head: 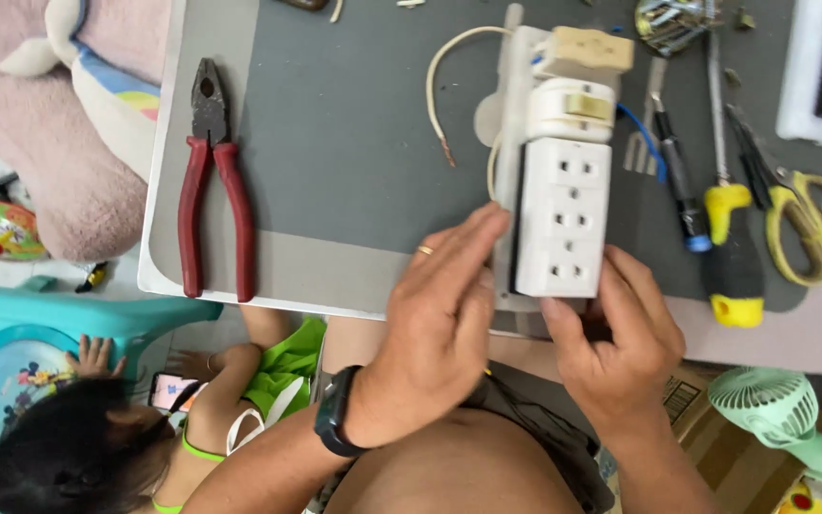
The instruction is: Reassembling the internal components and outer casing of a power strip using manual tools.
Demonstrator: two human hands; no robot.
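Observation:
A white board [512,114] carries a white multi-socket outlet block [563,215], a white switch [571,108] and a beige fitting [590,48]. It lies on the grey mat [344,143]. My left hand [440,324], with a ring and a black wristband, presses its fingers along the board's left edge beside the outlet block. My right hand [616,333] grips the near end of the outlet block from below, thumb against its bottom edge. A bare-ended white wire [435,81] and a blue wire [641,128] stick out of the assembly.
Red-handled pliers [213,186] lie at the mat's left. Right of the board are a black-and-yellow screwdriver [730,238], a thinner dark tool [677,181] and yellow-handled scissors [806,224]. A child sits on the floor at lower left [97,447]. A green fan [777,405] stands lower right.

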